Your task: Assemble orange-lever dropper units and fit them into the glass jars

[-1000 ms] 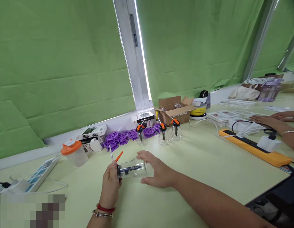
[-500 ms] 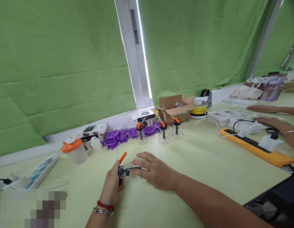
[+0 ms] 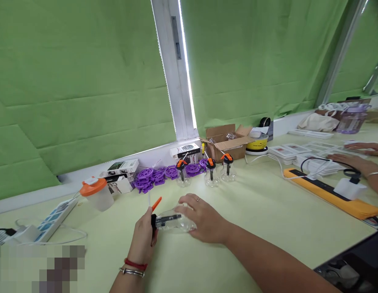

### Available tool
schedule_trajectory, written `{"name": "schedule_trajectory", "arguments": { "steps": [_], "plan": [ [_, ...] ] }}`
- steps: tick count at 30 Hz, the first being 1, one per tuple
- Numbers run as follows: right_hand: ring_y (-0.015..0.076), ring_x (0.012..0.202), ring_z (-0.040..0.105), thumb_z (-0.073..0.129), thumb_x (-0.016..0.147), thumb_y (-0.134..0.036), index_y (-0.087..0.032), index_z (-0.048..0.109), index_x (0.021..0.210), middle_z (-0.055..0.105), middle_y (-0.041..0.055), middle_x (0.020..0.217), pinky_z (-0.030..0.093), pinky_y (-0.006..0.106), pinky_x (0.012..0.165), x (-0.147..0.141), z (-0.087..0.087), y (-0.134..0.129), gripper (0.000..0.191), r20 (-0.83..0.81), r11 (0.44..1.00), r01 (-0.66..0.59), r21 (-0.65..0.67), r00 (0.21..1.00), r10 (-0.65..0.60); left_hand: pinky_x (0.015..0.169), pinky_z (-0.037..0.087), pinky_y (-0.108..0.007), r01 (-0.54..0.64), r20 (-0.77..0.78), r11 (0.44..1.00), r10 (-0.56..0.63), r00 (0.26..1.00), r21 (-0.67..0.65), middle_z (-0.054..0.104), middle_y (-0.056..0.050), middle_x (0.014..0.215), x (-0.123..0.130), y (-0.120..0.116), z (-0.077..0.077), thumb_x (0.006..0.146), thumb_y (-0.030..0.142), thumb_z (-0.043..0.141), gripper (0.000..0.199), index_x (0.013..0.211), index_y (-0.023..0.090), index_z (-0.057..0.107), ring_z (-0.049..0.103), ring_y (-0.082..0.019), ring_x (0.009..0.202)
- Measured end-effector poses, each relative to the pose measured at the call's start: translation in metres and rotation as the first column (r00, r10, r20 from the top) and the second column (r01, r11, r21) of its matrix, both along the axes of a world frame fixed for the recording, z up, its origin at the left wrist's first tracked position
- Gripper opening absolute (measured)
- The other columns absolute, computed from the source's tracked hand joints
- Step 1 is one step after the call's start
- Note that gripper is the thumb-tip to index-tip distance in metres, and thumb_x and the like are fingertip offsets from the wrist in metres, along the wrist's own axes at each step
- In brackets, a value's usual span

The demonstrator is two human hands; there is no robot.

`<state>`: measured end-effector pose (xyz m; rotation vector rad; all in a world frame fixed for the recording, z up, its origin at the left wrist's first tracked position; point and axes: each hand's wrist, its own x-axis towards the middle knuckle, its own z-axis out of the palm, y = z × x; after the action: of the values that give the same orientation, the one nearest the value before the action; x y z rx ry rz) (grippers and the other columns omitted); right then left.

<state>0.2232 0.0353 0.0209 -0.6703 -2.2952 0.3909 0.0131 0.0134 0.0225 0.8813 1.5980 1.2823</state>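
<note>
A clear bulb-shaped bottle [image 3: 172,225] lies sideways between my hands above the table, with a dark tube inside. My left hand [image 3: 145,230] is closed around its black lid [image 3: 154,221]. From that lid an orange lever [image 3: 156,203] and a thin pale straw stick up past my thumb. My right hand [image 3: 204,219] is wrapped over the bottle's rounded base end, hiding part of it. Beyond my hands stand three similar clear bottles with black and orange tops, among them the left one [image 3: 182,180], the middle one [image 3: 212,179] and the right one [image 3: 228,173].
Purple plastic parts [image 3: 149,179] lie along the windowsill beside small boxes [image 3: 120,177]. An open cardboard box [image 3: 228,146] stands behind the bottles. An orange-lidded cup [image 3: 97,195] and a white power strip [image 3: 56,219] are left; an orange power strip [image 3: 326,191] and another person's hands [image 3: 350,162] are right.
My right hand has shifted its fingers along the bottle towards the base, uncovering the neck and dark tube. My left hand stays at the lid. The other person's hands have moved slightly.
</note>
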Motion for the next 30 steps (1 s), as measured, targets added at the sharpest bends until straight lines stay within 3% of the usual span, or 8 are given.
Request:
{"name": "schedule_trajectory", "arguments": {
  "steps": [2, 4, 8, 10, 13, 15, 18, 30],
  "plan": [
    [0.0245, 0.127, 0.036, 0.053, 0.076, -0.004, -0.028, 0.050, 0.126, 0.049, 0.0070, 0.126, 0.032, 0.045, 0.107, 0.007, 0.008, -0.001, 0.056, 0.073, 0.965, -0.050, 0.259, 0.997, 0.033, 0.032, 0.020, -0.020, -0.060, 0.080, 0.997, 0.064, 0.995, -0.045, 0.040, 0.006, 0.037, -0.008, 0.004, -0.003, 0.073, 0.063, 0.050, 0.047, 0.053, 0.022, 0.041, 0.029, -0.007, 0.030],
    [0.0239, 0.131, 0.032, 0.048, 0.074, 0.000, -0.027, 0.048, 0.128, 0.046, 0.0079, 0.129, 0.032, 0.044, 0.108, 0.018, 0.012, 0.000, 0.060, 0.045, 0.955, 0.016, 0.296, 0.999, -0.030, 0.032, 0.021, -0.021, -0.087, 0.125, 0.995, 0.092, 0.988, -0.038, 0.044, 0.004, 0.038, -0.015, 0.008, -0.006, 0.072, 0.062, 0.051, 0.045, 0.055, 0.022, 0.042, 0.030, -0.007, 0.029],
    [0.0256, 0.125, 0.042, 0.067, 0.066, -0.017, -0.024, 0.044, 0.126, 0.037, 0.0110, 0.137, 0.039, 0.042, 0.102, 0.049, 0.007, 0.011, 0.064, -0.187, 0.942, 0.333, -0.043, 0.923, -0.335, 0.032, 0.022, -0.021, -0.120, 0.147, 0.993, 0.119, 0.982, 0.000, 0.047, 0.005, 0.039, -0.020, 0.012, -0.009, 0.071, 0.060, 0.053, 0.041, 0.059, 0.022, 0.042, 0.030, -0.006, 0.029],
    [0.0251, 0.119, 0.048, 0.074, 0.061, -0.031, -0.023, 0.043, 0.123, 0.046, 0.0106, 0.130, 0.041, 0.040, 0.100, 0.069, -0.006, 0.018, 0.069, -0.249, 0.864, 0.418, -0.281, 0.837, -0.487, 0.032, 0.021, -0.021, -0.118, 0.141, 0.993, 0.116, 0.983, 0.005, 0.046, 0.006, 0.040, -0.019, 0.011, -0.008, 0.072, 0.060, 0.052, 0.041, 0.061, 0.021, 0.043, 0.030, -0.006, 0.029],
    [0.0264, 0.117, 0.051, 0.074, 0.060, -0.045, -0.020, 0.043, 0.120, 0.054, 0.0127, 0.122, 0.043, 0.039, 0.096, 0.100, -0.032, 0.025, 0.072, -0.182, 0.659, 0.509, -0.553, 0.698, -0.692, 0.032, 0.021, -0.020, -0.102, 0.141, 0.995, 0.100, 0.985, 0.005, 0.045, 0.006, 0.040, -0.016, 0.010, -0.006, 0.072, 0.060, 0.051, 0.041, 0.061, 0.021, 0.042, 0.032, -0.006, 0.029],
    [0.0276, 0.120, 0.049, 0.073, 0.060, -0.049, -0.020, 0.045, 0.119, 0.054, 0.0123, 0.125, 0.040, 0.039, 0.097, 0.118, -0.047, 0.028, 0.071, -0.086, 0.571, 0.616, -0.542, 0.636, -0.767, 0.032, 0.021, -0.020, -0.100, 0.133, 0.995, 0.098, 0.986, 0.009, 0.046, 0.006, 0.041, -0.014, 0.009, -0.005, 0.071, 0.060, 0.053, 0.041, 0.062, 0.021, 0.042, 0.035, -0.007, 0.031],
    [0.0271, 0.121, 0.048, 0.068, 0.064, -0.052, -0.020, 0.043, 0.122, 0.053, 0.0116, 0.128, 0.040, 0.037, 0.096, 0.137, -0.062, 0.033, 0.071, 0.024, 0.514, 0.711, -0.480, 0.596, -0.802, 0.031, 0.022, -0.019, -0.089, 0.086, 0.995, 0.086, 0.993, 0.034, 0.047, 0.005, 0.042, -0.011, 0.008, -0.006, 0.070, 0.060, 0.055, 0.041, 0.063, 0.021, 0.044, 0.037, -0.008, 0.033],
    [0.0312, 0.115, 0.052, 0.059, 0.073, -0.055, -0.008, 0.033, 0.135, 0.056, 0.0179, 0.125, 0.038, 0.035, 0.093, 0.138, -0.070, 0.059, 0.082, 0.260, 0.480, 0.842, -0.246, 0.534, -0.804, 0.032, 0.022, -0.019, -0.011, -0.042, 1.000, 0.011, 0.999, 0.016, 0.042, 0.007, 0.042, -0.009, 0.006, -0.008, 0.071, 0.067, 0.049, 0.048, 0.058, 0.021, 0.040, 0.035, -0.007, 0.035]
  ]
}}
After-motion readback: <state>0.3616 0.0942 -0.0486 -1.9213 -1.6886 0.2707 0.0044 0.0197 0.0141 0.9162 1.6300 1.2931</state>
